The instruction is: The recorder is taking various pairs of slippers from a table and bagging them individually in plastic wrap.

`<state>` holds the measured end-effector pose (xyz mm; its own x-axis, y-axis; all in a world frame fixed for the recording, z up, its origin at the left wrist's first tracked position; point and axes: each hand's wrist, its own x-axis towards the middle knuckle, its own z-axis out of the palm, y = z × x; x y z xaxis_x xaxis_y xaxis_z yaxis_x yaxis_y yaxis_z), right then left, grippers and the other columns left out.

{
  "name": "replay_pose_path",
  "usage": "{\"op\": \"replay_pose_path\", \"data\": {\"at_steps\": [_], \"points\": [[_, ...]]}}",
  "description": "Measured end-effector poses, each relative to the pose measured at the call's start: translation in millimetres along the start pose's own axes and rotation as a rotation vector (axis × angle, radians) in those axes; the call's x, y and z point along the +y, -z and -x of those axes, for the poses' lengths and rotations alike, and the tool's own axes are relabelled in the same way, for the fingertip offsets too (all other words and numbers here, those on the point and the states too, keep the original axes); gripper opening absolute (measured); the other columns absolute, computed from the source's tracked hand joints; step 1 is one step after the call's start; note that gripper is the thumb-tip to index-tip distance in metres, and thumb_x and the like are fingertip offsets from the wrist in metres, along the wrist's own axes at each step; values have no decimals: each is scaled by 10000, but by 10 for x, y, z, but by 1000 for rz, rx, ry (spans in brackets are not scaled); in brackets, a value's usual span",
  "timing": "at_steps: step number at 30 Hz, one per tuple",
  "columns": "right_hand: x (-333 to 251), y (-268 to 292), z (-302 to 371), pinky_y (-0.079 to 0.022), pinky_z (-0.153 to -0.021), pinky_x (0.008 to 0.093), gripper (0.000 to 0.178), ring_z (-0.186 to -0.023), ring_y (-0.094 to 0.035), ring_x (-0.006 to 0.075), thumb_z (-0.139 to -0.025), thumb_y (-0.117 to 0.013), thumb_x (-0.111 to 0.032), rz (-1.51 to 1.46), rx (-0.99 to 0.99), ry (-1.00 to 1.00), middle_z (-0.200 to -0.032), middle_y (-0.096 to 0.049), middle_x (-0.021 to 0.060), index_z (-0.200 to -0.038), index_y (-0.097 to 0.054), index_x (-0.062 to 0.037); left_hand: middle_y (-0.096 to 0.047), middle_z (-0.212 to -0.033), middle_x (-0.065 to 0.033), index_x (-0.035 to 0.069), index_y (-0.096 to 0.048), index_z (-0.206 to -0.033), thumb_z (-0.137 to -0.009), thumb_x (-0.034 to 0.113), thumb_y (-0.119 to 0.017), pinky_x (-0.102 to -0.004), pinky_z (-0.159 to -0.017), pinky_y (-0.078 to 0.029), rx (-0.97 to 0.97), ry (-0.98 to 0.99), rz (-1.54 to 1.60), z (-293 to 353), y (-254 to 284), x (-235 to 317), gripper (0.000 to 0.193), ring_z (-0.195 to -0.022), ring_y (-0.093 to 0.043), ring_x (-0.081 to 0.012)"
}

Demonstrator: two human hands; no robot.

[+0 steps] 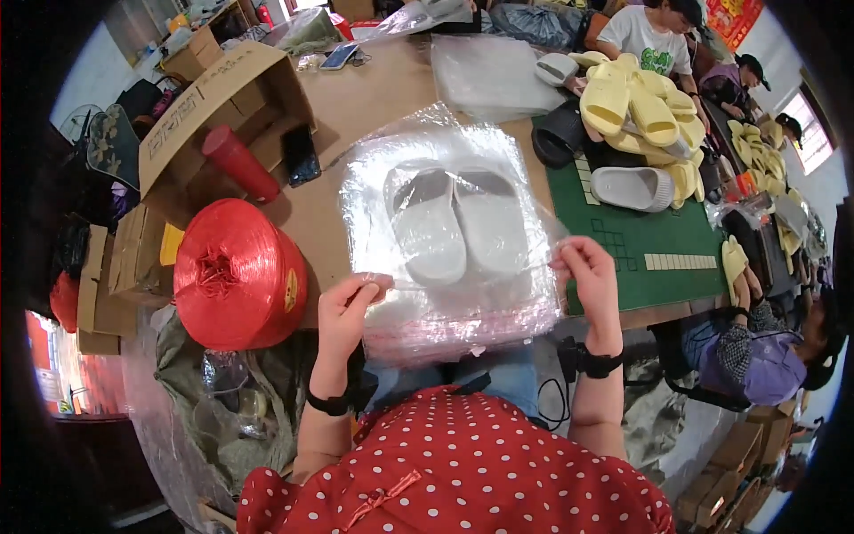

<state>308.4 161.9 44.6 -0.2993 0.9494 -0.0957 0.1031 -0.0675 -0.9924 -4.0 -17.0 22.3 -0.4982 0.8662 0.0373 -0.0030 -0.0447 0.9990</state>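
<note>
A pair of light grey slide slippers (pixel 431 230) lies side by side under clear film, apparently inside a clear plastic bag (pixel 525 209). My left hand (pixel 345 310) pinches the near left corner of this bag. At the near right corner, my right hand (pixel 589 278) has thumb and forefinger closed on the film. The near edge of the bag runs between both hands, just below the slippers' heels. Beneath lies a thick stack of clear plastic bags (pixel 463 329), pinkish along its near side.
Left stand a large red twine roll (pixel 233 283), a red cylinder (pixel 240 164), a phone (pixel 301 155) and an open cardboard box (pixel 169 133). Yellow slippers (pixel 654 116) pile up on the right, near a grey slipper (pixel 633 189) on a green mat (pixel 614 258). Several people sit beyond.
</note>
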Motion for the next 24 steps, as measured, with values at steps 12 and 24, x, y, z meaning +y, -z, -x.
{"op": "replay_pose_path", "data": {"at_steps": [12,24], "points": [[702,-284,70,-492,-695,382,309,-807,-591,285,-789,-807,-181,815,327,395,-912,-600,124,-953,-604,-16,-722,-954,-156,-10,-705,-984,-875,98,-676,-344,-798,-545,-60,-281,-484,-45,-15,-474,156,-891,-715,-266],[661,-793,115,-503,-806,413,430,-904,-595,304,-887,-695,-188,743,-52,386,-1091,-533,148,-1286,-590,-67,-604,-1211,-143,-13,-480,-1324,-857,129,-768,-285,-867,-505,45,66,24,-194,-239,-591,567,-1047,-596,-161]]}}
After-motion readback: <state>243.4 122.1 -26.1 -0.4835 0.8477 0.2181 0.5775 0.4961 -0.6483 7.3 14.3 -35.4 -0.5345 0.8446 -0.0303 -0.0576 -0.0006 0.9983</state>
